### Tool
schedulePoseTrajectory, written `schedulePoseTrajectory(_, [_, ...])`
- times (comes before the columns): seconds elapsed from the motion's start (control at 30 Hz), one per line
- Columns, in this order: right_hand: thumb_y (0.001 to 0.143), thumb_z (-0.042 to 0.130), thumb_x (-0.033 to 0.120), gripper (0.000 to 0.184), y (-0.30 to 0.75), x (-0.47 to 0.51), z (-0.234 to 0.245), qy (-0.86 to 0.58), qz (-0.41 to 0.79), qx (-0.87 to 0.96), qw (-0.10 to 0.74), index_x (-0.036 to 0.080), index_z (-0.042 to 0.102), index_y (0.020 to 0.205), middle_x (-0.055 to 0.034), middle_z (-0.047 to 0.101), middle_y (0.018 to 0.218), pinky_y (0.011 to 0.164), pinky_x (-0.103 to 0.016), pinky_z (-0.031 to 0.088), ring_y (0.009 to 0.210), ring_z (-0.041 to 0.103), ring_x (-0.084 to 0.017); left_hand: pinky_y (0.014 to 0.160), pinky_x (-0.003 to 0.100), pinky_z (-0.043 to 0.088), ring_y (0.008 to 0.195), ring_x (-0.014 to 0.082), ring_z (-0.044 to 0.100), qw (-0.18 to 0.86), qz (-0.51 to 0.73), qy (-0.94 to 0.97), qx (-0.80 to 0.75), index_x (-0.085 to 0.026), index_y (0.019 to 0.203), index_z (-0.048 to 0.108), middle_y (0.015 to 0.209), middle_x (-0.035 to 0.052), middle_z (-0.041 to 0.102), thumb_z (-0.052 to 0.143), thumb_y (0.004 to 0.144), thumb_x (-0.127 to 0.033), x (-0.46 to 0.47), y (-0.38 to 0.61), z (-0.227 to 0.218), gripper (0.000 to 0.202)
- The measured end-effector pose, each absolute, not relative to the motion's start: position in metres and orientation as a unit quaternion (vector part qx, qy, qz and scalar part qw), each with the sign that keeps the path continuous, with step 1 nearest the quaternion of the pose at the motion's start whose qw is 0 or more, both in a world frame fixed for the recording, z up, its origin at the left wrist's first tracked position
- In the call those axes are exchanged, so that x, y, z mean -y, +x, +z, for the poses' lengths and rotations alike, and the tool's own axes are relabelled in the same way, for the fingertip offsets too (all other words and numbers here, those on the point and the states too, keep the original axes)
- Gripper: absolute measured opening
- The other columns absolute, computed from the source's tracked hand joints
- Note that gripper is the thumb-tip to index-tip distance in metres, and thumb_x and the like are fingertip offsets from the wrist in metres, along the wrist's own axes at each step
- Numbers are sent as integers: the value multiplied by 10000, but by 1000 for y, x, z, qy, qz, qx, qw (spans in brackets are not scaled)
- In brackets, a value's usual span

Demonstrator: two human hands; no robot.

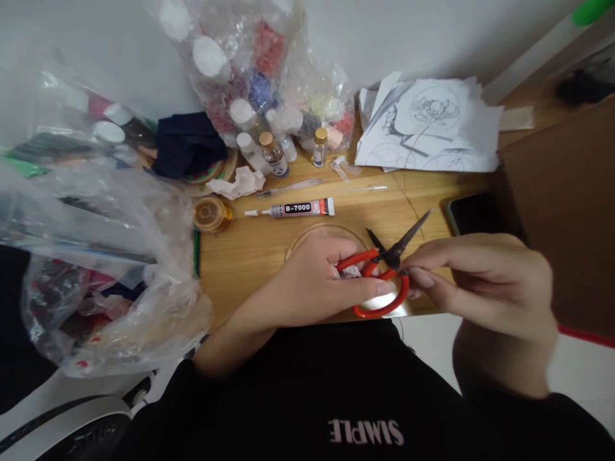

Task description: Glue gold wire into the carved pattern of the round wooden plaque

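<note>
Red-handled scissors (384,269) with dark blades sit at the front edge of the wooden table (250,250), blades slightly apart and pointing up to the right. My left hand (317,282) grips the red handles, fingers through the loops. My right hand (485,282) pinches at the scissors' pivot with thumb and forefinger. Something small and pale shows under my left palm, mostly hidden. A clear round dish (327,235) lies just behind my left hand.
A B-7000 glue tube (300,208), a gold wire spool (212,214), small bottles (273,153), a pen and crumpled tissue lie behind. Plastic bags of craft supplies (96,256) crowd the left and back. Sketch papers (427,128) and a dark phone (473,213) lie right.
</note>
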State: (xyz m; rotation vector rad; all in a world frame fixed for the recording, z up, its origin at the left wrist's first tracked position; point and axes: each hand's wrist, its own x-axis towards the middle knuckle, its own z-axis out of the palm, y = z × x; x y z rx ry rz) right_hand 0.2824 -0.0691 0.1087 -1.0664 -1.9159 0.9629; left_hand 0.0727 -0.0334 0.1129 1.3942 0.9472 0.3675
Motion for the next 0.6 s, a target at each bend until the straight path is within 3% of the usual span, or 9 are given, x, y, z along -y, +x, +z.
schedulePoseTrajectory(0.17, [829, 663, 89, 102, 283, 68, 106, -406, 339, 762, 374, 172, 634, 778, 4, 680, 672, 485, -213, 468, 574, 629, -102, 490, 201, 266, 561, 62, 378, 698, 149, 572, -405, -146, 624, 555, 586, -55, 449, 716, 758, -344, 33, 72, 110, 289])
schedulePoseTrajectory(0.6, [879, 581, 56, 168, 283, 69, 100, -388, 416, 728, 382, 204, 659, 882, 32, 686, 724, 544, -191, 517, 618, 652, -86, 482, 178, 287, 543, 49, 377, 758, 178, 504, -375, -147, 621, 542, 574, -71, 458, 771, 704, -264, 31, 69, 106, 270])
